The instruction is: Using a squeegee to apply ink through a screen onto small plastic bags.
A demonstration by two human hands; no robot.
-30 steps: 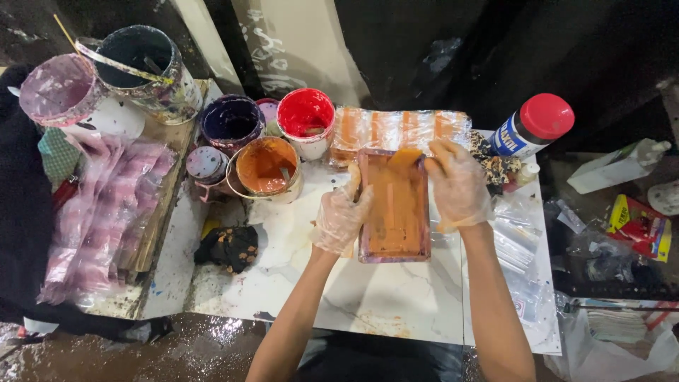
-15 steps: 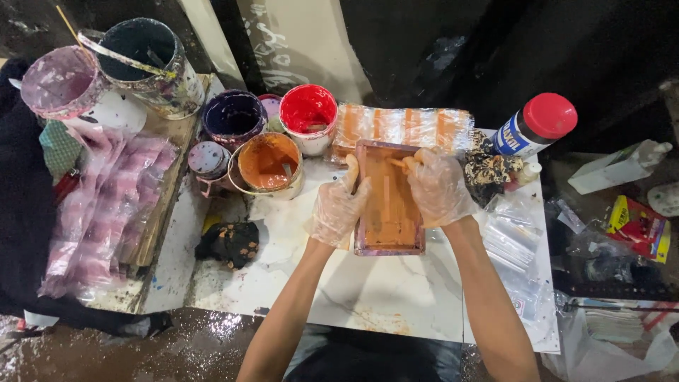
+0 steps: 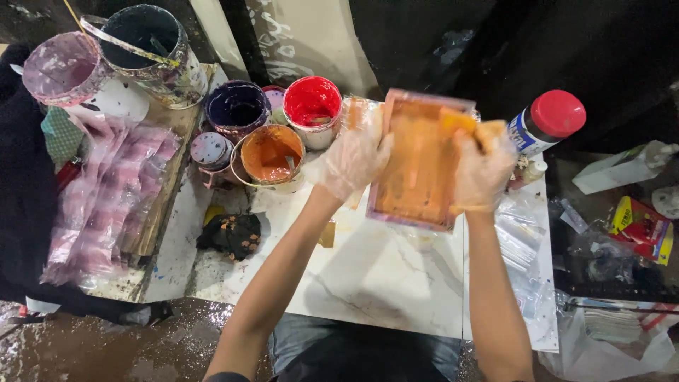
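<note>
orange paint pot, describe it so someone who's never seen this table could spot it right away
On the white marble tabletop, look left of the gloved left hand to the cluster of open paint pots. The orange paint pot stands nearest the person, in front of the red pot and the dark purple pot.

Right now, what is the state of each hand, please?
Left hand: gloved, gripping the left edge of the orange-stained tray.
Right hand: gloved, closed on the tray's right edge.

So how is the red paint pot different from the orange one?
The red paint pot holds bright red paint and stands farther back; the orange paint pot holds orange paint, looks wider and sits nearer the left hand. Both are open, round and paint-smeared.
</note>
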